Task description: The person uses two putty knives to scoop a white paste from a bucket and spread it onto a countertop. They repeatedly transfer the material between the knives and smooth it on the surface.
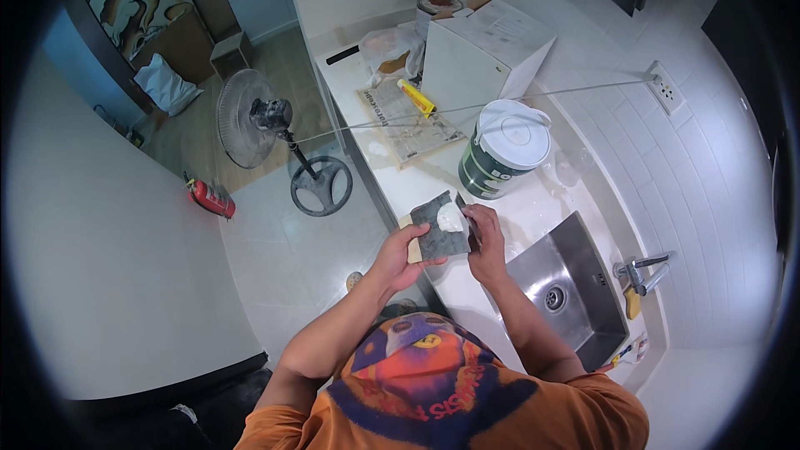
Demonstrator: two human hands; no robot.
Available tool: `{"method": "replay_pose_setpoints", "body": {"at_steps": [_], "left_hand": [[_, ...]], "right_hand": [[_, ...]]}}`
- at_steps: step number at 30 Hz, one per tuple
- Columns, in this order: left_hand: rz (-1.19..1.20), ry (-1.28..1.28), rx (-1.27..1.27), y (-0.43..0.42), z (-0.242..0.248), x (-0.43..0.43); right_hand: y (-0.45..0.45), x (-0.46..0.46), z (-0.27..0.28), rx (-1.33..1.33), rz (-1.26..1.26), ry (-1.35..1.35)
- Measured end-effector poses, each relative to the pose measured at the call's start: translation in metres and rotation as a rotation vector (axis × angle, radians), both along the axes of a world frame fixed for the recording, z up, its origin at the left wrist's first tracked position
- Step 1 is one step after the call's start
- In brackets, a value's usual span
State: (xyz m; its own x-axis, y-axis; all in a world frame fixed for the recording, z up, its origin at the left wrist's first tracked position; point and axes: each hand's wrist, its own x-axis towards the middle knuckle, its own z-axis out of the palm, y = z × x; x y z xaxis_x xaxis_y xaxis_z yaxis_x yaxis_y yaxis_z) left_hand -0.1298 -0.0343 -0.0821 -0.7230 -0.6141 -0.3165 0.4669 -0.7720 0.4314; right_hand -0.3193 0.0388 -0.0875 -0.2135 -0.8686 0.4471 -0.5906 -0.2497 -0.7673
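My left hand (pixel 397 257) grips a flat, dark grey scraper plate (pixel 436 245) along its beige edge strip (pixel 414 251), thumb on top. A dab of white putty-like paste (pixel 449 217) lies on the plate near its right side. In my right hand (pixel 489 242) is a second thin dark blade (pixel 461 201), held on edge against or close beside the plate's right side; whether they touch I cannot tell. The fingers hide part of this blade. Both hands are above the front edge of the white countertop (pixel 390 190), before a lidded white-and-green bucket (pixel 505 149).
A steel sink (pixel 565 275) with a faucet (pixel 640 272) lies right. Newspaper (pixel 406 131), a yellow tube (pixel 417 98), a plastic bag (pixel 390 50) and a white box (pixel 481 50) occupy the far counter. A cord (pixel 587 88) stretches from the wall outlet (pixel 667 86) towards a stand fan (pixel 256 115).
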Motion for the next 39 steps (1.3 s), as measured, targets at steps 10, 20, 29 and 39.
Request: {"method": "replay_pose_setpoints", "body": {"at_steps": [10, 20, 29, 39], "left_hand": [[-0.002, -0.049, -0.08, 0.004, 0.0, 0.019], [-0.181, 0.034, 0.107, 0.026, 0.031, 0.018], [0.089, -0.051, -0.062, 0.004, 0.025, 0.068], [0.312, -0.245, 0.024, 0.028, 0.007, 0.105]], "right_hand": [[0.015, -0.014, 0.015, 0.165, 0.045, -1.485], [0.027, -0.038, -0.015, 0.58, 0.748, -1.316], [0.045, -0.067, -0.022, 0.545, -0.082, -1.282], [0.073, -0.049, -0.077, 0.633, -0.258, -1.103]]}}
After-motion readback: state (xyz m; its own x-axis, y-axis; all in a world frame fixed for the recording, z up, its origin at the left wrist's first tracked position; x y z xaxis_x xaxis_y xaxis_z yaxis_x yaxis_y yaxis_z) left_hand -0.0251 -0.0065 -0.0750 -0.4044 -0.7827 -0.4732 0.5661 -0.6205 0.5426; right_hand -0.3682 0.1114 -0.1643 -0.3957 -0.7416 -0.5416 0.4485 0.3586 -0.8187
